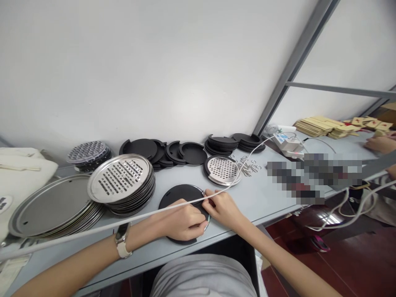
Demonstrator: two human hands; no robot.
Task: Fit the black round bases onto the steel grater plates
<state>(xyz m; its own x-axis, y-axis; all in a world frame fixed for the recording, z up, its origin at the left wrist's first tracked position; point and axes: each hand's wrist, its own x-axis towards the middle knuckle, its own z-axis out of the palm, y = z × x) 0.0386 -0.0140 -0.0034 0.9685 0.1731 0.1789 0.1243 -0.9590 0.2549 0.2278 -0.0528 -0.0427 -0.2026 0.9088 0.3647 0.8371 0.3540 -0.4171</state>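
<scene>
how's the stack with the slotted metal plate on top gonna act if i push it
The stack would likely feel stiff, as its plates look like rimmed metal. It is probably heavy as a whole, with many rims piled up. A sideways push might slide the upper plates, since they look smooth and nothing visible ties them together.

Left hand [189, 220] curled, right hand [222, 206] pinching, both forearms angled inward.

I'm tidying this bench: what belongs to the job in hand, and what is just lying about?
Likely the job:
black disc under the left hand
black round trays
perforated metal disc
metal hooks
stacked metal plates

Probably just about:
white cable crossing the view
white bag, far left
</scene>
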